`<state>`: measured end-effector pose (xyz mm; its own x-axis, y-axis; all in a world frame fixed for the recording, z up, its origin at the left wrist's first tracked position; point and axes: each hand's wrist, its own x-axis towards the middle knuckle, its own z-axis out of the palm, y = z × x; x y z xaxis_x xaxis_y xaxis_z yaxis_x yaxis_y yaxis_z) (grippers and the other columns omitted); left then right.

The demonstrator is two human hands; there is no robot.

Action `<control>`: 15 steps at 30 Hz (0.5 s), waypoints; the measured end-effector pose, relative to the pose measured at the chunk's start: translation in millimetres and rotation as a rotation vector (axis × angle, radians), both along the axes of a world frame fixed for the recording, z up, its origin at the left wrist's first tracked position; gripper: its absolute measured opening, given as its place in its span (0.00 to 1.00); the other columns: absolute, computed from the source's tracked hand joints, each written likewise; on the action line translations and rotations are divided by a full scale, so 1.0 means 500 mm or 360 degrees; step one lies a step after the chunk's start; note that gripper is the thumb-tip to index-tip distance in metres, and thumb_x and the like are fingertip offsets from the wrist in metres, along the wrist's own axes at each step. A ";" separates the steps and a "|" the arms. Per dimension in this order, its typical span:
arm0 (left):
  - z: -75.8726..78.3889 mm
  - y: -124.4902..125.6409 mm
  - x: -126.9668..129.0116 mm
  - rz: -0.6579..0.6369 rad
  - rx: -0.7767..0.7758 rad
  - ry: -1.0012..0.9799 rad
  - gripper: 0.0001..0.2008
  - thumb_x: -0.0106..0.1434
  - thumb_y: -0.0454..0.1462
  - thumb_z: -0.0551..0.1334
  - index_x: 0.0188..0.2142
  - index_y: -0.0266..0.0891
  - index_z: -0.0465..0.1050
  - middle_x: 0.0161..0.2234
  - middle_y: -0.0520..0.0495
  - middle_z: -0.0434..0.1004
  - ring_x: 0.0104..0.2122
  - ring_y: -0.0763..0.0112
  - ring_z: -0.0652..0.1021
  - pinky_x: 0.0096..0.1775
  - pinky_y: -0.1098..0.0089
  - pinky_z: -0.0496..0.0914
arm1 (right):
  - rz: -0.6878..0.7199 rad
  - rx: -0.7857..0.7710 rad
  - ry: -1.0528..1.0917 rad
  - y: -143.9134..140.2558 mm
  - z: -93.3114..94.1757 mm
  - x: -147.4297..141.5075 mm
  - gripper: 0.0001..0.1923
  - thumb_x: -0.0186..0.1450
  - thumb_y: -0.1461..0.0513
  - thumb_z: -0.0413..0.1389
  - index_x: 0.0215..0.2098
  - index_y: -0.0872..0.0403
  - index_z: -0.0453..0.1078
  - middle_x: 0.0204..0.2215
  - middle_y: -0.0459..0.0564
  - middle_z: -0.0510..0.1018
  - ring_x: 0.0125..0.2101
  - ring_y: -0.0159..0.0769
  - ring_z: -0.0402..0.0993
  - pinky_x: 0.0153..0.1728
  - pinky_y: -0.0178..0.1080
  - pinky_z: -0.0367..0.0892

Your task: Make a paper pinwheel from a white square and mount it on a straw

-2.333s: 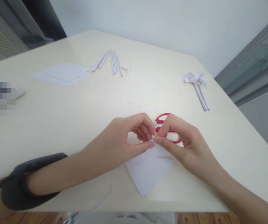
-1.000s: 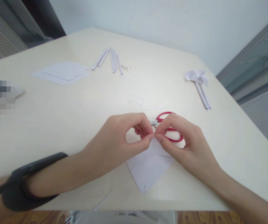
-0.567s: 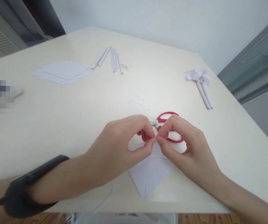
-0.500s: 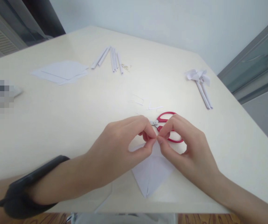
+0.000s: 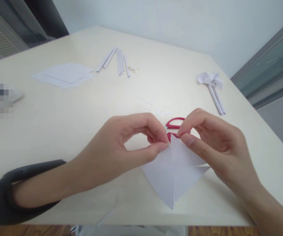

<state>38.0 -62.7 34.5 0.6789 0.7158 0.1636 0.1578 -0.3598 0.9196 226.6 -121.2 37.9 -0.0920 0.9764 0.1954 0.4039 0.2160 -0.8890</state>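
Head view: we pinch the folded paper's (image 5: 174, 170) top corner with left hand (image 5: 121, 144) and right hand (image 5: 212, 144); its crease runs toward us, equally near both.

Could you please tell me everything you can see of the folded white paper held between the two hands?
The folded white paper is a thin, plain sheet creased into a kite-like shape, with a straight fold down its middle and a cut or loose flap at its right. Its lower point rests near the front edge of the table. The left hand pinches its top corner between thumb and forefinger; the right hand grips the same tip from the right.
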 end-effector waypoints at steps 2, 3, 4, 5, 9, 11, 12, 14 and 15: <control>0.004 0.003 -0.002 -0.0081 -0.0110 -0.0050 0.04 0.60 0.30 0.61 0.30 0.41 0.72 0.31 0.54 0.76 0.34 0.75 0.76 0.38 0.75 0.72 | 0.0073 0.0002 0.0075 0.007 0.000 0.005 0.03 0.63 0.65 0.57 0.32 0.50 0.70 0.32 0.45 0.72 0.37 0.34 0.69 0.38 0.37 0.66; 0.005 0.004 -0.002 -0.0119 -0.0147 -0.0054 0.04 0.59 0.30 0.61 0.30 0.40 0.72 0.31 0.54 0.76 0.34 0.75 0.76 0.38 0.75 0.72 | 0.0121 0.0022 0.0087 0.009 -0.001 0.006 0.03 0.62 0.65 0.58 0.32 0.50 0.71 0.32 0.46 0.71 0.37 0.34 0.69 0.39 0.37 0.66; 0.006 0.005 -0.001 -0.0157 -0.0168 -0.0050 0.05 0.59 0.29 0.61 0.30 0.40 0.72 0.31 0.53 0.76 0.34 0.74 0.75 0.39 0.74 0.72 | 0.0170 0.0049 0.0087 0.010 -0.002 0.007 0.02 0.61 0.65 0.59 0.31 0.50 0.71 0.32 0.46 0.71 0.37 0.35 0.69 0.39 0.38 0.66; 0.007 0.004 -0.001 -0.0188 -0.0175 -0.0045 0.05 0.59 0.28 0.61 0.30 0.39 0.72 0.31 0.53 0.76 0.34 0.74 0.75 0.40 0.73 0.72 | 0.0211 0.0073 0.0079 0.010 -0.003 0.008 0.02 0.61 0.65 0.59 0.31 0.50 0.72 0.33 0.46 0.71 0.37 0.35 0.69 0.40 0.38 0.66; 0.012 0.003 0.001 -0.0313 -0.0174 -0.0017 0.08 0.58 0.26 0.61 0.29 0.40 0.72 0.30 0.52 0.76 0.34 0.73 0.75 0.43 0.71 0.71 | 0.0244 0.0060 0.0104 0.014 0.000 0.018 0.04 0.60 0.66 0.60 0.30 0.50 0.72 0.33 0.46 0.70 0.36 0.35 0.69 0.40 0.39 0.66; 0.014 0.003 0.000 -0.0364 -0.0191 -0.0004 0.08 0.58 0.26 0.61 0.29 0.40 0.72 0.31 0.51 0.75 0.34 0.72 0.75 0.43 0.70 0.70 | 0.0232 0.0001 0.0183 0.019 0.001 0.026 0.04 0.60 0.66 0.59 0.30 0.50 0.72 0.31 0.45 0.71 0.34 0.34 0.69 0.37 0.38 0.67; 0.016 0.003 -0.001 -0.0384 -0.0200 -0.0003 0.07 0.58 0.27 0.61 0.28 0.40 0.72 0.31 0.51 0.75 0.34 0.72 0.74 0.43 0.70 0.70 | 0.0252 -0.0062 0.0226 0.022 0.002 0.029 0.03 0.61 0.65 0.59 0.30 0.50 0.72 0.30 0.45 0.71 0.33 0.33 0.69 0.36 0.37 0.68; 0.017 0.003 -0.002 -0.0436 -0.0208 0.0001 0.07 0.58 0.28 0.61 0.28 0.40 0.71 0.31 0.51 0.75 0.35 0.72 0.74 0.43 0.70 0.70 | 0.0345 -0.0230 0.0279 0.025 0.000 0.032 0.02 0.62 0.64 0.58 0.31 0.51 0.71 0.29 0.45 0.72 0.33 0.34 0.71 0.36 0.38 0.69; 0.017 0.004 -0.003 -0.0465 -0.0198 0.0002 0.06 0.58 0.28 0.62 0.28 0.40 0.71 0.31 0.51 0.74 0.35 0.72 0.74 0.43 0.70 0.70 | 0.0390 -0.0295 0.0281 0.026 -0.002 0.031 0.02 0.62 0.64 0.58 0.31 0.52 0.70 0.29 0.46 0.73 0.34 0.34 0.71 0.37 0.40 0.68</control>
